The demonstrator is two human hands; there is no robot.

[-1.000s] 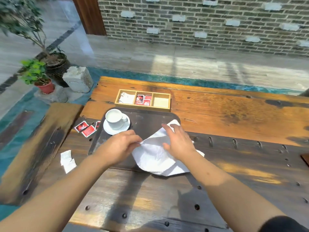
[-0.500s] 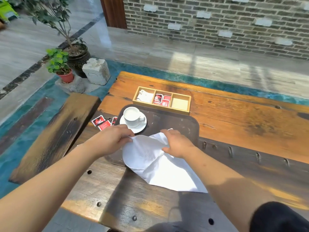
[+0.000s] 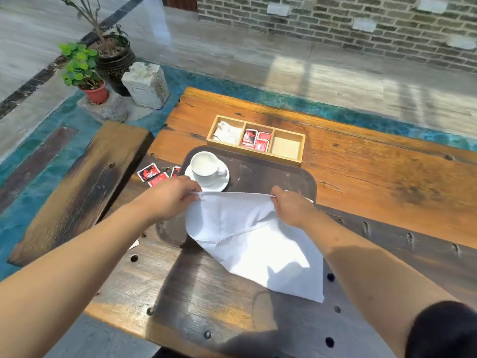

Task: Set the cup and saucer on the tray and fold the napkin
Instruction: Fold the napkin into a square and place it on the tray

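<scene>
Fingers (image 3: 192, 191) of both hands pinch napkin (image 3: 247, 233) top edge.

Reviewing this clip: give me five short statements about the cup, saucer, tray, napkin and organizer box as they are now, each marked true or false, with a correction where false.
1. The cup sits on its saucer, which rests on the tray. True.
2. The left hand and right hand each pinch the napkin along its far edge. True.
3. The napkin lies wholly inside the tray. False: its near corner hangs past the tray onto the table.
4. All three compartments of the organizer box hold red packets. False: only the middle one does; the right one looks empty.
5. Loose red packets lie on the table left of the tray. True.
</scene>
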